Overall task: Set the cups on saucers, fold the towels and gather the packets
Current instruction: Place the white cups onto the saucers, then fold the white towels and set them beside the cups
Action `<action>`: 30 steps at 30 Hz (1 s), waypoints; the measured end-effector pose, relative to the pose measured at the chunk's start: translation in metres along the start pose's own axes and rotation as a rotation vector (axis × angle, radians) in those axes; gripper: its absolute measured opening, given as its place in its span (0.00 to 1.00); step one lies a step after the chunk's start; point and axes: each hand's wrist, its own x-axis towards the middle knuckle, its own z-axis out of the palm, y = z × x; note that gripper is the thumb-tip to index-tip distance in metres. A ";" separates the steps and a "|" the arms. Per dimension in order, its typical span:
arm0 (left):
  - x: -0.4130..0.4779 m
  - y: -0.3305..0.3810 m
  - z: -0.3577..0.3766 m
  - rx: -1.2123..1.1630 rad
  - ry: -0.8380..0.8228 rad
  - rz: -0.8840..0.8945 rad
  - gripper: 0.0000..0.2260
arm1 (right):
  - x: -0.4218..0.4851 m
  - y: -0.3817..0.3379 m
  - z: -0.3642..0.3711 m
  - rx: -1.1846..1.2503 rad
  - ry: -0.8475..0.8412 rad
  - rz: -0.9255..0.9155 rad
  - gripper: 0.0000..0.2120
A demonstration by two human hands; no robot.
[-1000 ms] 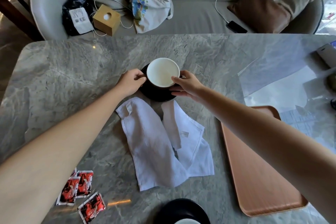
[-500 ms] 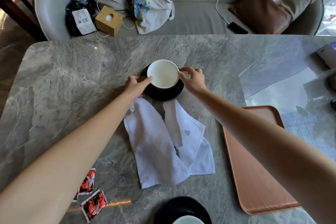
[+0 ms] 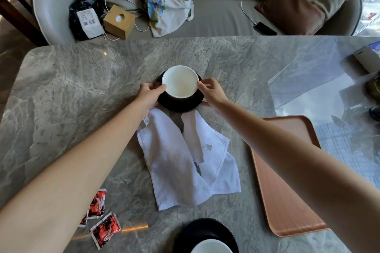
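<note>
My left hand [image 3: 149, 94] and right hand [image 3: 211, 93] pinch the white cup [image 3: 179, 81] from either side, steadying it centred on the black saucer [image 3: 181, 104]. Just behind my wrists the unfolded towels [image 3: 174, 160] wait; packets [image 3: 102, 217] sit by my left elbow.

My one head camera looks forward and steeply down over my outstretched arms, taking in the whole table [image 3: 61, 92], its far edge, and the sofa [image 3: 216, 12] beyond.
</note>
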 end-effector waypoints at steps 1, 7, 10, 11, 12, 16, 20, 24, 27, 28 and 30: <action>-0.001 0.000 0.000 -0.002 -0.005 0.000 0.20 | 0.000 0.000 0.000 0.000 0.005 0.000 0.16; -0.006 0.001 0.001 0.023 -0.017 0.018 0.18 | -0.001 -0.003 0.002 0.000 0.027 0.020 0.18; -0.004 -0.002 0.000 0.046 -0.014 0.032 0.19 | -0.001 -0.005 0.002 -0.006 0.029 0.029 0.18; -0.002 -0.004 -0.001 0.055 -0.013 0.036 0.19 | -0.001 -0.005 0.002 -0.010 0.024 0.030 0.18; 0.000 -0.006 -0.002 0.063 -0.008 0.039 0.20 | -0.001 -0.005 0.002 -0.009 0.018 0.033 0.18; 0.004 -0.014 -0.008 0.076 0.012 0.017 0.25 | -0.004 -0.004 0.000 0.036 0.005 0.049 0.19; -0.003 -0.021 -0.009 0.095 0.083 0.039 0.26 | -0.014 0.003 -0.003 0.047 0.042 0.038 0.19; -0.053 -0.031 -0.006 0.189 0.225 0.375 0.19 | -0.045 0.022 -0.008 -0.022 0.225 -0.286 0.11; -0.104 -0.051 -0.007 0.402 0.052 0.650 0.10 | -0.082 0.047 -0.015 -0.251 0.096 -0.610 0.15; -0.120 -0.057 -0.007 0.480 -0.047 0.700 0.09 | -0.095 0.055 -0.017 -0.332 0.005 -0.660 0.17; -0.146 -0.067 -0.006 0.556 -0.190 0.751 0.08 | -0.113 0.070 -0.020 -0.498 -0.131 -0.716 0.21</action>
